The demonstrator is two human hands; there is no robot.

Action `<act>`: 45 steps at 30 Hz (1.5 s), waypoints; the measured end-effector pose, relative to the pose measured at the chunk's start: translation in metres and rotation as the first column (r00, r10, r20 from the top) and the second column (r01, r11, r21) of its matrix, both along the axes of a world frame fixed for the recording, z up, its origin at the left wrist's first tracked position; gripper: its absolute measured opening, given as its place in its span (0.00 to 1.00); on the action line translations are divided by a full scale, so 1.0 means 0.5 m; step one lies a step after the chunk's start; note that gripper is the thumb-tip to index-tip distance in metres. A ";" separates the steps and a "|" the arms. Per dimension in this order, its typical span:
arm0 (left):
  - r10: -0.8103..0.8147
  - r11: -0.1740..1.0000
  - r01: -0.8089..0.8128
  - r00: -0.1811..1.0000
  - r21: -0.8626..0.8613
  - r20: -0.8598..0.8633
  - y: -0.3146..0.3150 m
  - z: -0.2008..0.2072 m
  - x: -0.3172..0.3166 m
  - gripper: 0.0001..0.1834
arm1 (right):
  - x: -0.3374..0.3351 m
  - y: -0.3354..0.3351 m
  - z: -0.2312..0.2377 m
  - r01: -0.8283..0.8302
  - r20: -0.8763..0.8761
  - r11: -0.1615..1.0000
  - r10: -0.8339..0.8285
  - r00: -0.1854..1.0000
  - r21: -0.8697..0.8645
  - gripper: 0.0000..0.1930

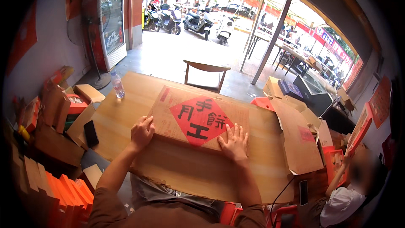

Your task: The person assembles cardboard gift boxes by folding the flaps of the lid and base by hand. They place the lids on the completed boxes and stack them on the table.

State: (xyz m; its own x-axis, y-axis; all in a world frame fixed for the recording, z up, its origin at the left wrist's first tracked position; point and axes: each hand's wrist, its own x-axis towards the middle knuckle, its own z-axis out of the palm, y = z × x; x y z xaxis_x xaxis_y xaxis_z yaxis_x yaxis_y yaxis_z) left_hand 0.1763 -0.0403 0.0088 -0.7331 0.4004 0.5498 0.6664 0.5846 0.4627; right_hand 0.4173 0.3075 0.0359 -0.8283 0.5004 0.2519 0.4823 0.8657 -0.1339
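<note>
A flat brown cardboard box (168, 114) lies closed on the wooden table in front of me, with a red diamond-shaped label bearing black brush characters on its lid. At the box's near left corner, my left hand (142, 133) has its fingers bent over the edge, gripping it; the thumb is partly hidden. My right hand (234, 142) rests palm down on the lid near its right end, fingers spread across the edge of the label. Both forearms reach up from the lower edge of the view.
The wooden table (126, 114) carries a water bottle (117, 85) and a black phone (90, 133). Beyond it stands a chair (206, 74). Opened cartons (295, 143) crowd the right side, where another person (348, 194) holds up a red-orange box (360, 128). Orange boxes (69, 192) stack at lower left.
</note>
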 end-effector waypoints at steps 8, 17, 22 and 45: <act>0.046 0.806 0.085 0.978 -0.586 0.206 0.081 0.165 -0.024 0.23 | -0.009 0.003 0.044 -0.009 0.126 0.991 0.026 0.992 -0.132 0.45; -0.148 0.810 0.193 0.981 -0.554 0.125 0.143 0.074 -0.103 0.51 | -0.048 0.042 0.010 -0.168 0.151 0.984 0.176 0.973 -0.063 0.50; -0.170 0.788 0.215 0.977 -0.578 0.132 0.142 0.066 -0.095 0.51 | -0.041 0.036 0.015 -0.167 0.146 0.984 0.174 0.974 -0.059 0.49; -0.148 0.820 0.191 0.981 -0.539 0.123 0.144 0.063 -0.108 0.52 | -0.044 0.032 0.032 -0.187 0.105 0.979 0.195 0.975 -0.086 0.47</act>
State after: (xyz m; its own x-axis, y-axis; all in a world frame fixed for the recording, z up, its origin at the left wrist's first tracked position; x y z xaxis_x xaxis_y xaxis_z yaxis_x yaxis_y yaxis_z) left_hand 0.1221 0.0315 0.0404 -0.6545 0.7406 0.1517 0.7558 0.6368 0.1522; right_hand 0.3955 0.3235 0.0517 -0.9313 0.3441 0.1196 0.3245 0.9328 -0.1569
